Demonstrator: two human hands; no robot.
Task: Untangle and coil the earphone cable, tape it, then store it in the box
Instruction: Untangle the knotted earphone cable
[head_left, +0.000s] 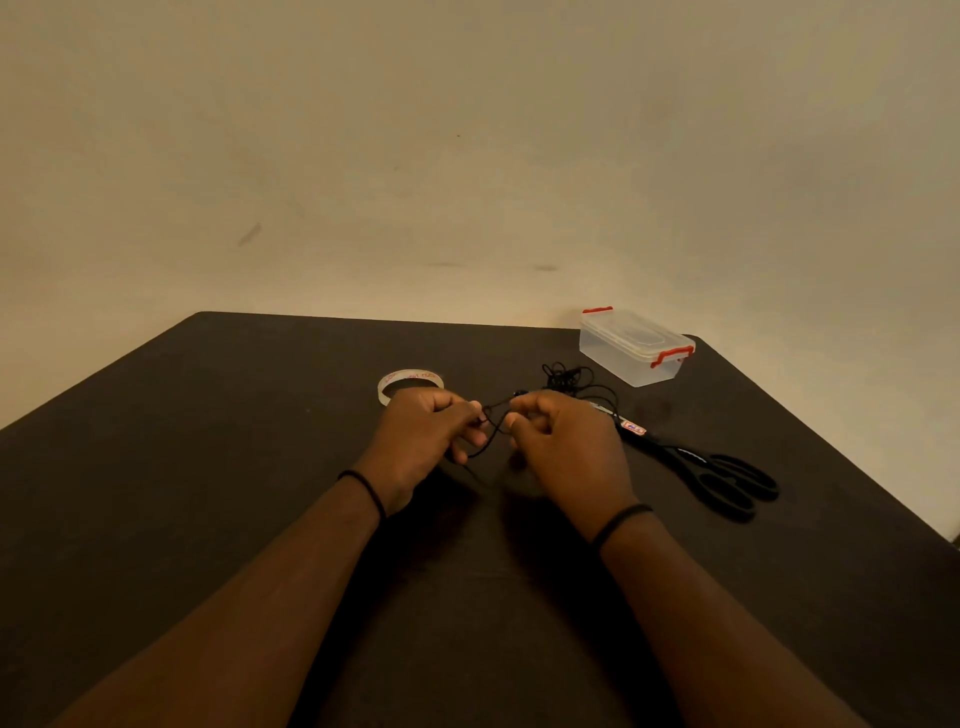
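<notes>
Thin black earphone cable (493, 415): pinched mid-table between left hand (423, 431) and right hand (563, 441), tangled remainder just beyond the right hand. Clear plastic box with 2 red latches (636, 348): lidded, at far right corner. Clear tape roll (410, 385): beyond left hand. Black-handled scissors (696, 462): right side. Dark table (208, 467): bare toward left edge.
</notes>
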